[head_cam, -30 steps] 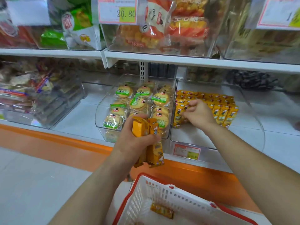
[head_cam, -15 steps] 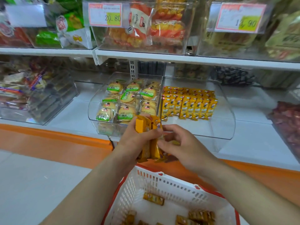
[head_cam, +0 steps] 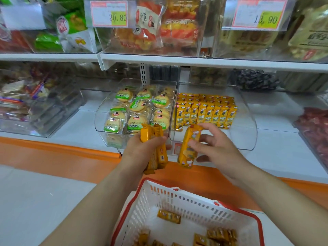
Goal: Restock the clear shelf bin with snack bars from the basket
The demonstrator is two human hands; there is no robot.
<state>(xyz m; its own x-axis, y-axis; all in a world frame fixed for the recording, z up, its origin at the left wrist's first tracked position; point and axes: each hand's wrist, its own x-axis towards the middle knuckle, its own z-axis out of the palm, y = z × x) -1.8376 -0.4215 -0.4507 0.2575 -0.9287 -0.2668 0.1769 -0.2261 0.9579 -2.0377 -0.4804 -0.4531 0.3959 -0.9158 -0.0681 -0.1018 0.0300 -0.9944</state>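
Rows of snack bars (head_cam: pixel 205 112) stand in the clear shelf bin (head_cam: pixel 249 137); more lie in the basket (head_cam: pixel 177 197). The left hand (head_cam: pixel 140 150) grips a bundle of bars (head_cam: pixel 157 153), and the right hand (head_cam: pixel 217 148) pinches one bar (head_cam: pixel 188 148) before the bin.

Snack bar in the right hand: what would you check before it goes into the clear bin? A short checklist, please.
1. Right hand grips the snack bar: ok.
2. Left hand holds the spare bars together: ok.
3. Clear bin has bare floor in front of the standing rows: ok.
4. Way to the bin's open front is unblocked: ok.
5. Bar's print will face the same way as the rows: cannot tell.
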